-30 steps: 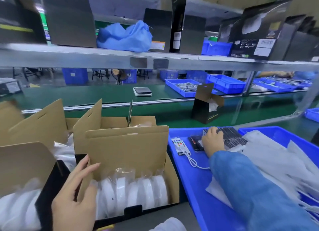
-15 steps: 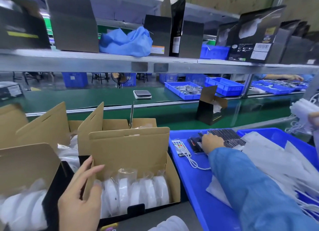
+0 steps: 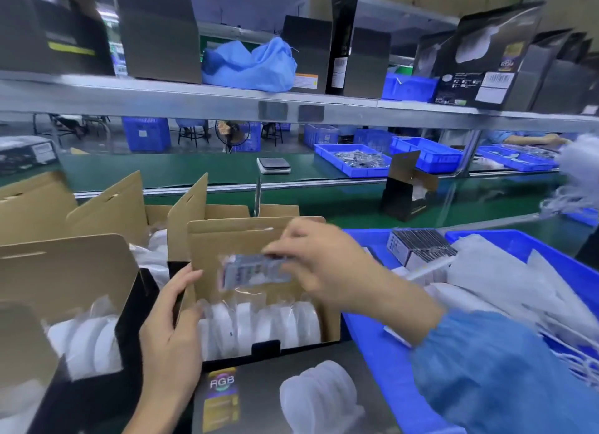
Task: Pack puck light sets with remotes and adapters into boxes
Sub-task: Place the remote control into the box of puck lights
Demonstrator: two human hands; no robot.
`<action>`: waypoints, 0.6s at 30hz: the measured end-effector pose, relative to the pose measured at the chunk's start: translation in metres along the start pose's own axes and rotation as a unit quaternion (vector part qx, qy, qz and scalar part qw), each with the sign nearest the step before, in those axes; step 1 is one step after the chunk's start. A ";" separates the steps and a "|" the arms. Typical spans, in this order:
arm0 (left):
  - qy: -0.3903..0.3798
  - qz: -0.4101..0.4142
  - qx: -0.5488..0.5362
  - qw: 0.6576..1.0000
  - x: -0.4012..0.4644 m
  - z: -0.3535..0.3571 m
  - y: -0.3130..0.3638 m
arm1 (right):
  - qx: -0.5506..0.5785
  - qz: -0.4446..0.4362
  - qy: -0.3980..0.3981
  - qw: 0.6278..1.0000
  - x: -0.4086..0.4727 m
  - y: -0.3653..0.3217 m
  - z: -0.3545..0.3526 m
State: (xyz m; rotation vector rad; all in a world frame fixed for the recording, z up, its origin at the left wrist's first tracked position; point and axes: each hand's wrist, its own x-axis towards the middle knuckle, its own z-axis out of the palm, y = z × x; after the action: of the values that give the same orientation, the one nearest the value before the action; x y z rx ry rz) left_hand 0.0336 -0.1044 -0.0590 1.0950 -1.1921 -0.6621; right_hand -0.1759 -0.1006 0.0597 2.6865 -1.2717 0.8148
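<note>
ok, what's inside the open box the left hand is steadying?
Inside the open box: a row of bagged white puck lights standing on edge. The right hand holds a bagged remote above them. Anything beneath is hidden.

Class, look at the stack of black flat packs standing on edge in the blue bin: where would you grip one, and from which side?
Probably pinch the top edge of the nearest pack in the stack of black flat packs, coming from above: they stand on edge, tightly side by side in the blue plastic bin, so only top edges are free.
</note>
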 end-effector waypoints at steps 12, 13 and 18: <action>-0.015 -0.009 -0.068 0.998 0.000 0.003 -0.004 | -0.151 0.068 -0.095 0.982 0.040 -0.004 0.073; -0.011 -0.004 -0.066 0.998 0.000 0.003 -0.003 | -0.155 0.052 -0.097 0.982 0.038 -0.002 0.075; -0.007 -0.008 -0.070 0.998 0.000 0.003 -0.001 | -0.193 0.025 -0.198 0.961 0.031 0.002 0.094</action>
State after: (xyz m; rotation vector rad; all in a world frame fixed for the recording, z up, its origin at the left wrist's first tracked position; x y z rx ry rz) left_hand 0.0309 -0.1057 -0.0604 0.9854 -1.1330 -0.7551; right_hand -0.1197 -0.1489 -0.0065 2.5693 -1.3978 0.0062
